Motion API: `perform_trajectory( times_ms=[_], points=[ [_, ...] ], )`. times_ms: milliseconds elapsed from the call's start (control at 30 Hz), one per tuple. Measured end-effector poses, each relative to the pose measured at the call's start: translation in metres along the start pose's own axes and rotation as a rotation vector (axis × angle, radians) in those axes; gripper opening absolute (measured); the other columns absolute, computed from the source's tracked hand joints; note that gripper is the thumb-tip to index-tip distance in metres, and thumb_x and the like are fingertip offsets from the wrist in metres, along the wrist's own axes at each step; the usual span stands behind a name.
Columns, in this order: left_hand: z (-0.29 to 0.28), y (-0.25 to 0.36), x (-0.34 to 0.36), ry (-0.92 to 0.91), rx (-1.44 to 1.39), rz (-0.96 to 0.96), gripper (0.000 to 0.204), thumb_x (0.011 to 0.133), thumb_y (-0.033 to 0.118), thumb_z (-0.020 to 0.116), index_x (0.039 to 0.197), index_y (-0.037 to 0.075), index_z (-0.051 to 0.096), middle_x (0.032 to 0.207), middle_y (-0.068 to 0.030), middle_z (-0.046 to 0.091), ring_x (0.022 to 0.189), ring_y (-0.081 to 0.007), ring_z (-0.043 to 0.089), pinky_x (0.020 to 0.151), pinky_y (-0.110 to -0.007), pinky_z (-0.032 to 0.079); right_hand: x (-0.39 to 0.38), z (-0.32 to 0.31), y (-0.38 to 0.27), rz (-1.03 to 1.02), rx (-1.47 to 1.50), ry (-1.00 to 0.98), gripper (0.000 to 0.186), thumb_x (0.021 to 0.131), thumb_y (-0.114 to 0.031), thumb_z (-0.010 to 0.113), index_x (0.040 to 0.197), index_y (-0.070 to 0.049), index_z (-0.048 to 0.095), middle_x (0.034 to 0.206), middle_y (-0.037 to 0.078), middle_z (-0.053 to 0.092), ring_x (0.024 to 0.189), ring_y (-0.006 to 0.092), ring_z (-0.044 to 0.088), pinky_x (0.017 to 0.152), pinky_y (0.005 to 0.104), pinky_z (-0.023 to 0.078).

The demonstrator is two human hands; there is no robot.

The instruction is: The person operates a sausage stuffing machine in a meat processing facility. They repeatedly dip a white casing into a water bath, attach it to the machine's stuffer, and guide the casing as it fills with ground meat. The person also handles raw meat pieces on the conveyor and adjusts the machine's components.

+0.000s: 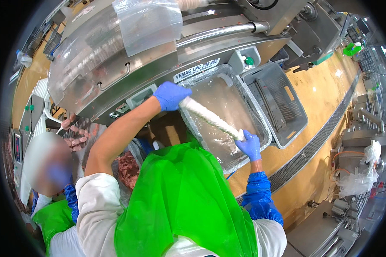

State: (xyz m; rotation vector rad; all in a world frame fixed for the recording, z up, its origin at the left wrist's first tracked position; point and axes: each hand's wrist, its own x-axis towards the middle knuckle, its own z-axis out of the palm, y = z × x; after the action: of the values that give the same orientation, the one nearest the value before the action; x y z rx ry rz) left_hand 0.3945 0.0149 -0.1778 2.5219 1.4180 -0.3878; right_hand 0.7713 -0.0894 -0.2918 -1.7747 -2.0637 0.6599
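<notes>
A long, white, ropy length of what looks like sausage casing (211, 118) stretches slantwise between my hands. My left hand (171, 95), in a blue glove, is closed around its upper left end, close to the machine's front. At the lower right end my right hand (249, 145), gloved in blue with a blue sleeve cover, grips it between thumb and fingers. Beneath the casing stands a tub (265, 128) lined with clear plastic, holding cloudy liquid. Some of the fingers of both hands are hidden.
A steel machine (98, 73) spans the far side, a plastic sheet (148, 25) draped over it. Right of the tub sits a grey crate (302, 113). Linked sausages (75, 139) and ground meat (128, 169) lie left. Another person in a green apron (55, 218) stands close at left.
</notes>
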Motion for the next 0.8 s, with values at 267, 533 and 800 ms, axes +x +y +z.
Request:
perform_trajectory(
  times_ms=[267, 533, 800],
  points=[
    [0.078, 0.012, -0.027, 0.127, -0.218, -0.012, 0.018, 0.077, 0.029, 0.064, 0.091, 0.017, 0.066, 0.088, -0.0096, 0.068, 0.081, -0.0334, 0.066, 0.067, -0.047, 0.053, 0.040, -0.034, -0.033, -0.231, 0.028, -0.172, 0.043, 0.072, -0.027, 0.067, 0.113, -0.018, 0.066, 0.096, 0.013, 0.069, 0.087, 0.0341, 0.066, 0.077, 0.0419, 0.053],
    [0.090, -0.001, -0.064, 0.278, -0.156, -0.138, 0.015, 0.072, 0.021, 0.065, 0.087, 0.017, 0.064, 0.081, -0.0093, 0.065, 0.075, -0.0316, 0.066, 0.062, -0.045, 0.052, 0.070, -0.028, 0.070, 0.033, -0.264, -0.475, 0.043, 0.070, -0.038, 0.069, 0.102, -0.009, 0.068, 0.091, 0.019, 0.068, 0.088, 0.0395, 0.065, 0.080, 0.0455, 0.051],
    [0.093, -0.058, -0.137, 0.444, -0.030, -0.300, 0.017, 0.070, 0.015, 0.067, 0.087, 0.017, 0.063, 0.080, -0.0079, 0.062, 0.073, -0.0301, 0.065, 0.059, -0.044, 0.050, 0.040, -0.013, 0.079, 0.163, -0.517, 0.061, 0.076, 0.068, -0.028, 0.076, 0.138, -0.017, 0.048, 0.127, 0.025, 0.055, 0.112, 0.0407, 0.057, 0.093, 0.0474, 0.048]
  ],
)
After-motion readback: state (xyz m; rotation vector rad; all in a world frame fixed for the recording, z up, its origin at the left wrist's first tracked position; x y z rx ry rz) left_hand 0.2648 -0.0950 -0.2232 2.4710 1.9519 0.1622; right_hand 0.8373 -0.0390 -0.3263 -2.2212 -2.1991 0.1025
